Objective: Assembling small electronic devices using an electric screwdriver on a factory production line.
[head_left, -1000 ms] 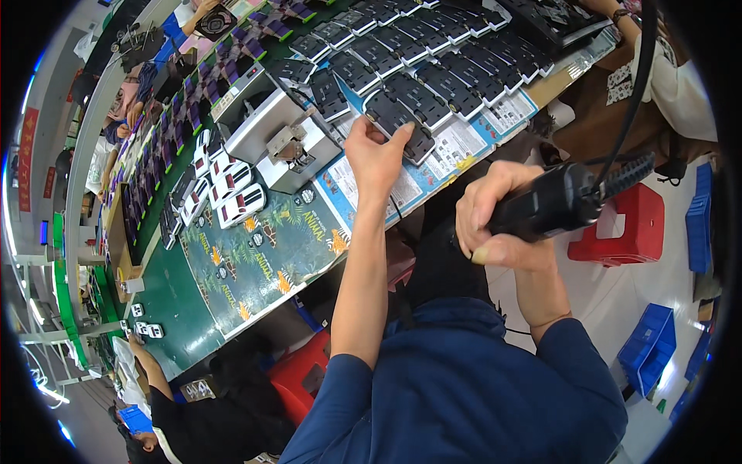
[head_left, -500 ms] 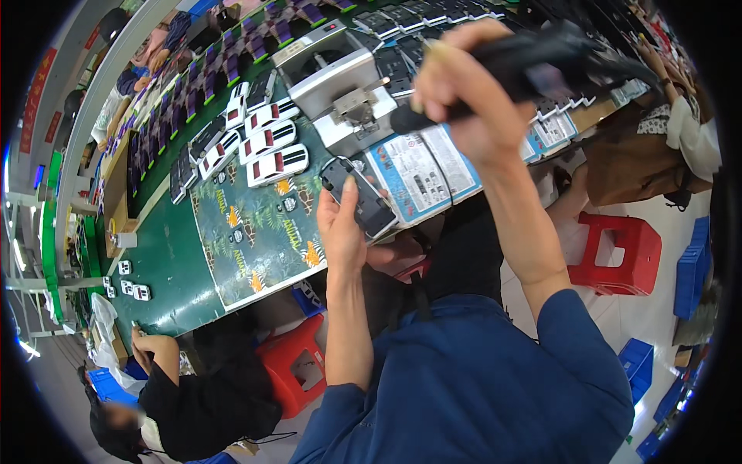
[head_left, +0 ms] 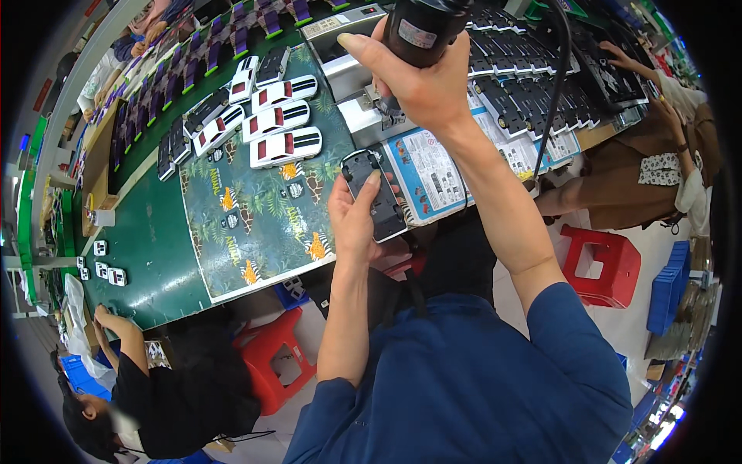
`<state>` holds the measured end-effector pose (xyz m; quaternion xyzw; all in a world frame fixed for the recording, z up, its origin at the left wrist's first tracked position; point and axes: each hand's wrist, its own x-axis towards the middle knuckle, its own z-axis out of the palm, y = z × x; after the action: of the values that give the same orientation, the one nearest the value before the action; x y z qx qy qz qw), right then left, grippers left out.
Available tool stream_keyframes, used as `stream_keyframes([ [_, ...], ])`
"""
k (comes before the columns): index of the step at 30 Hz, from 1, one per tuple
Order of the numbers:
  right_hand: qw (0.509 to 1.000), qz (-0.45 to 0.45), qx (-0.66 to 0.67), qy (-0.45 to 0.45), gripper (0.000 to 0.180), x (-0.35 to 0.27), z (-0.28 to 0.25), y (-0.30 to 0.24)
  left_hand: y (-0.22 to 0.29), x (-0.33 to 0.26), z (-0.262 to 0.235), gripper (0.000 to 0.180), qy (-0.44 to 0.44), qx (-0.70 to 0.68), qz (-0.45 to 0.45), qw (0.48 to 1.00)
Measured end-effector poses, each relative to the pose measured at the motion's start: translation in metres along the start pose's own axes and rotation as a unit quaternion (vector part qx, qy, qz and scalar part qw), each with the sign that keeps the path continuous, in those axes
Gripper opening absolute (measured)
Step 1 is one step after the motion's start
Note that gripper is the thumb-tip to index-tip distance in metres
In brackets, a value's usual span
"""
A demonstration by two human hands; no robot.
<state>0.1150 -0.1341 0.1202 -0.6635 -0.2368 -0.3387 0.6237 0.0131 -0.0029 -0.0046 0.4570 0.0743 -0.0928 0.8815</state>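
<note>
My left hand [head_left: 352, 224] is wrapped around a flat dark plastic toy-car chassis [head_left: 375, 193], held above the table edge. My right hand [head_left: 421, 73] grips a black cylindrical power screwdriver [head_left: 421, 27], fist tight, cord trailing.

Chassis [head_left: 376, 196], centre frame, in left hand [head_left: 354, 224]: dark moulded plastic, matt. Driver [head_left: 421, 27], top centre, in right hand [head_left: 421, 77]: black plastic housing, slight sheen. Car bodies [head_left: 277, 120], upper left: glossy white plastic. Mat [head_left: 255, 224], centre left: printed, smooth. Table [head_left: 147, 247]: green, matt. Stool [head_left: 603, 263], right: red plastic, smooth.
</note>
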Motion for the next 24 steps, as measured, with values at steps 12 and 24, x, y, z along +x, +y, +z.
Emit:
stream_keyframes([
  [12, 0.967, 0.134, 0.216, 0.007, 0.013, -0.038, -0.015, -0.054, -0.005, -0.002, 0.001, 0.022, -0.036, 0.009, 0.009, 0.999],
  [24, 0.987, 0.09, 0.124, -0.059, 0.017, -0.053, 0.001, -0.032, 0.002, -0.008, 0.009, 0.028, -0.034, 0.007, 0.024, 0.999],
])
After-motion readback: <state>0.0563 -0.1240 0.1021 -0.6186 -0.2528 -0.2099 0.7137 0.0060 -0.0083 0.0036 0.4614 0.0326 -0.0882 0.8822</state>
